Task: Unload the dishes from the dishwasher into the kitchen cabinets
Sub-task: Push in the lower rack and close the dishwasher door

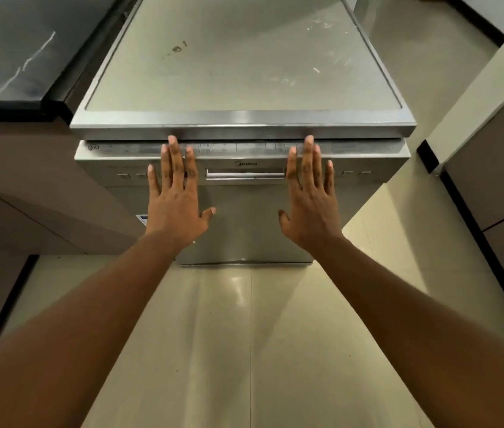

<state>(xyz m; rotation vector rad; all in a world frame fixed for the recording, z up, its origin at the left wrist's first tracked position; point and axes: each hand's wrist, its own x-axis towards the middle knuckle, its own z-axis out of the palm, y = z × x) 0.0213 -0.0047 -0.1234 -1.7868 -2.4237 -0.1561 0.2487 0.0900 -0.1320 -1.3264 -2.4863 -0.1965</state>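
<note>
Looking down from the head camera, the only view there is, the dishwasher (pixel 244 211) fills the upper middle of the frame with its door closed, so any dishes inside are hidden and nothing has been unloaded yet. The left hand (pixel 175 196) lies left of centre with fingers straight and spread, holding nothing; its fingertips reach the control strip (pixel 244 148) just under the lid's front lip. The right hand (pixel 311 196) mirrors it right of centre, equally flat and empty. Between them sits the recessed door handle (pixel 245 174), which neither hand touches. Whether the palms press on the door or hover just off it cannot be told from this angle. The main risk, as I judge it, is that flat fingers on the control strip could press a button and start or change a cycle instead of opening the door. Pulling at the top edge and not at the handle could also let the fingers slip, or let the door drop open fast towards the floor (pixel 213 350) at the bottom of the frame, jolting whatever is racked inside. The person stands close in front, so a falling door might strike the legs. A dark worktop (pixel 7 57) occupies the upper left and cabinet fronts (pixel 491 186) line the right edge, leaving a narrow aisle for carrying dishes.
</note>
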